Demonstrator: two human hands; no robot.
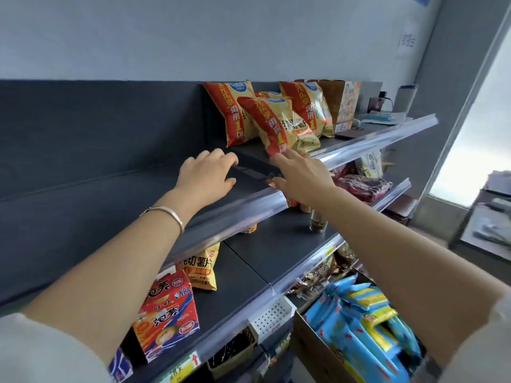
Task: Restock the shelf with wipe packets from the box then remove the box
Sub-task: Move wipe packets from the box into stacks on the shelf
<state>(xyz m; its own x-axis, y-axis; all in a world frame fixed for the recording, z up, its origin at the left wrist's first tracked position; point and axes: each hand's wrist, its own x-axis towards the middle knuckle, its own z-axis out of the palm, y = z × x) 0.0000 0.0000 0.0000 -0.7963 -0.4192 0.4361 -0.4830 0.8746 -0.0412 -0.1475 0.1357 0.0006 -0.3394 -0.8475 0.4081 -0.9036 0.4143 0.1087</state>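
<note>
A brown cardboard box (313, 345) at the lower right holds several blue wipe packets (359, 324) with yellow and red print. Both my hands are up on the dark top shelf (110, 205), well above the box. My left hand (206, 176) rests on the shelf surface with its fingers bent and holds nothing. My right hand (302, 175) lies flat with fingers stretched out. Its fingertips reach the bottom corner of the front orange chip bag (279, 125). No wipe packet is in either hand.
Several orange chip bags and a brown paper bag (341, 105) stand at the back right of the top shelf. The second shelf carries a red snack box (166, 313), a yellow chip bag (200, 269) and a small jar (318, 223). Clear price rails (249, 208) edge each shelf.
</note>
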